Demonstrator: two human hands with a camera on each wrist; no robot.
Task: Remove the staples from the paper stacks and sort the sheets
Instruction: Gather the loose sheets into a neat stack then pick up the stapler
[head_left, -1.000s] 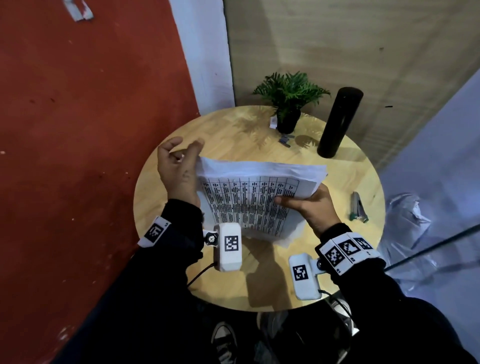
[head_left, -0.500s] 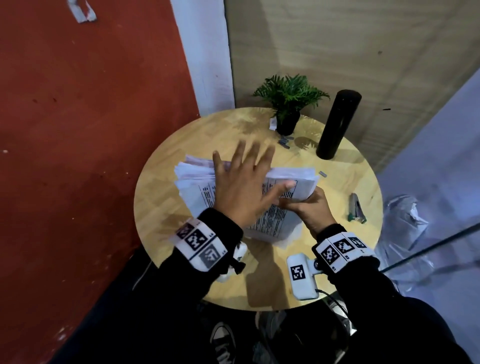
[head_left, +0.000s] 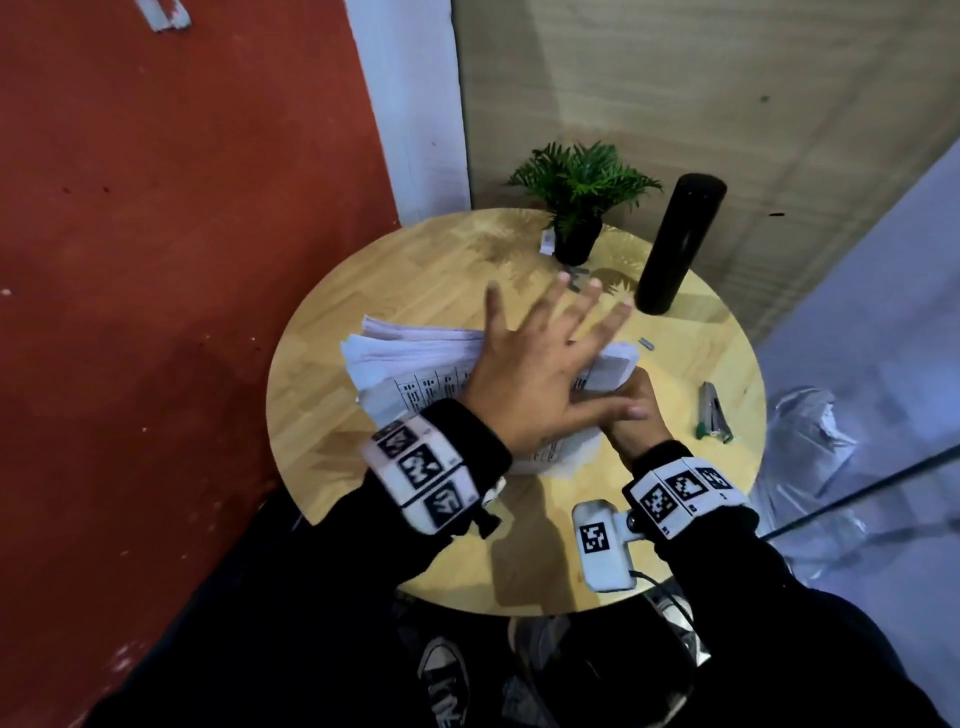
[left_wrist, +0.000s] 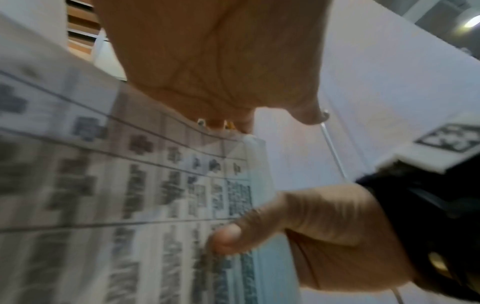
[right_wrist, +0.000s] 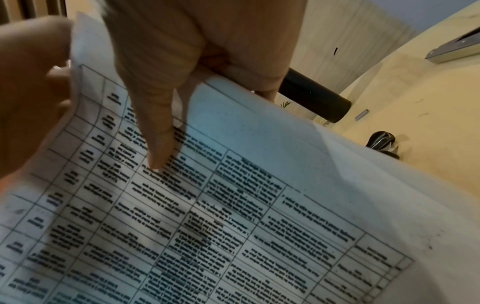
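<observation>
A stack of printed table sheets (head_left: 415, 358) lies on the round wooden table (head_left: 311, 426). My left hand (head_left: 550, 332) is spread flat, palm down, over the stack's right half, its fingers straight and reaching past the far edge. Whether the palm touches the paper I cannot tell. My right hand (head_left: 636, 421) grips the stack's near right corner. In the right wrist view its thumb (right_wrist: 158, 133) presses on the top sheet (right_wrist: 233, 205), with the other fingers curled underneath. The left wrist view shows that same thumb (left_wrist: 226, 236) on the paper (left_wrist: 103, 185).
A small metal stapling tool (head_left: 714, 413) lies to the right of my right hand. One loose staple (head_left: 645, 343) sits beyond the stack, more near the potted plant (head_left: 582, 208). A tall black cylinder (head_left: 675, 244) stands at the back right.
My left hand let go of the raised left edge, turned palm down and swept right across the stack. The sheets came down flat. My right hand kept its hold.
</observation>
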